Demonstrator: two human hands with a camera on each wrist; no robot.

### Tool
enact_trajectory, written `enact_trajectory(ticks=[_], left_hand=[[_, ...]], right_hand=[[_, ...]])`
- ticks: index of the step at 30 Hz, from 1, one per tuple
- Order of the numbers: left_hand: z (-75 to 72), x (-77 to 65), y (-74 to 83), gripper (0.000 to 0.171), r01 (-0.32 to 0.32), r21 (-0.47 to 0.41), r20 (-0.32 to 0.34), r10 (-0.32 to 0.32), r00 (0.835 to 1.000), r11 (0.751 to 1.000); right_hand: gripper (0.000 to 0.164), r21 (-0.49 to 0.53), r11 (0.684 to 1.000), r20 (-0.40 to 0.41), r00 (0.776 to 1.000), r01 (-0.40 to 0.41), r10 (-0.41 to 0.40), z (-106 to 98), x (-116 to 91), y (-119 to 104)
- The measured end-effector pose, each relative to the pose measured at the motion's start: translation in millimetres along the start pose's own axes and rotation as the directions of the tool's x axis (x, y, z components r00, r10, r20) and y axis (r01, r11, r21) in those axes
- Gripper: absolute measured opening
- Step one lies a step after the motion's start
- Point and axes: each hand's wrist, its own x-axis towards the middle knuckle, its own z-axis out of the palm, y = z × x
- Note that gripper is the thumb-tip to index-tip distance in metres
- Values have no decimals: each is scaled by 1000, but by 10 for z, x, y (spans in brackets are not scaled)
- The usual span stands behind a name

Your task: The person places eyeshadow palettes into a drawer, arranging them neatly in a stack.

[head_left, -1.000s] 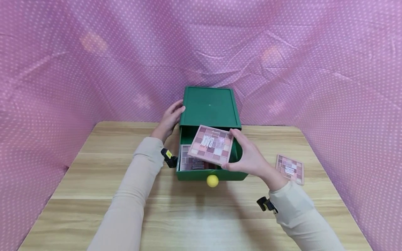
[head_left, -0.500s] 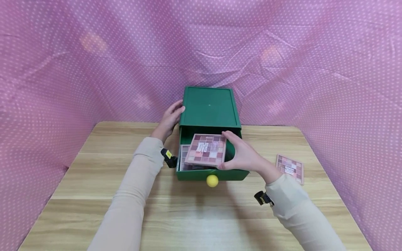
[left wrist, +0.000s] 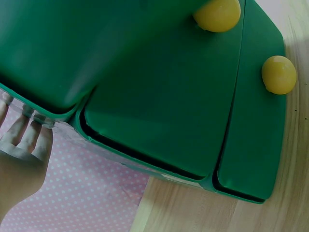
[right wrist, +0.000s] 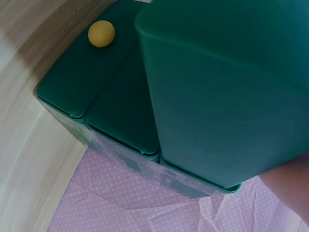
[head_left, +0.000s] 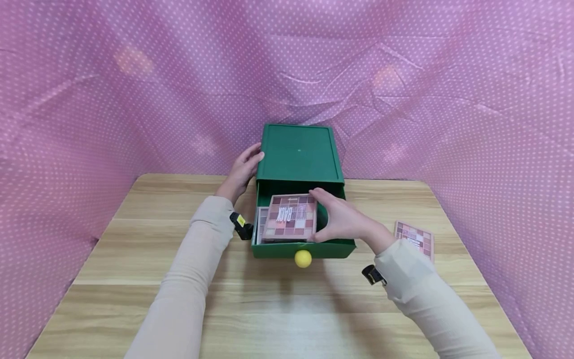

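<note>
My right hand (head_left: 343,219) pinches an eyeshadow palette (head_left: 290,219) by its right side, thumb at the near corner and fingers at the far one. This palette lies tilted over the pulled-out top drawer (head_left: 274,251) of a green drawer cabinet (head_left: 299,152). Beneath it, at the drawer's left, another palette (head_left: 262,224) is partly covered. My left hand (head_left: 242,172) rests against the cabinet's left side; in the left wrist view its extended fingers (left wrist: 31,137) touch that side. The right wrist view catches only a bit of the right hand (right wrist: 289,186) behind the drawer.
One more eyeshadow palette (head_left: 417,239) lies on the wooden table (head_left: 287,309) to the right, partly behind the right sleeve. Yellow round knobs (left wrist: 279,75) stick out from the drawer fronts. Pink dotted cloth (head_left: 287,60) hangs behind and at both sides.
My right hand has carried the palette left and lowered it into the drawer, over the palette inside, turning it slightly. The left hand and the cabinet have stayed in place.
</note>
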Motion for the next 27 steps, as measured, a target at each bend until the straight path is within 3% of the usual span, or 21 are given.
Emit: enact_trajectory(ticks=[13, 23, 27], left_hand=[[18, -45, 9, 47, -24, 8, -1, 24, 1000, 1000], [27, -38, 2, 45, -21, -5, -11, 21, 1000, 1000], [25, -37, 6, 46, -16, -3, -9, 16, 1000, 1000]], right_hand=[[91, -41, 990, 50, 990, 135, -133, 97, 105, 5], [92, -51, 998, 131, 991, 36, -29, 191, 119, -45], [91, -54, 998, 132, 991, 30, -22, 210, 121, -48]])
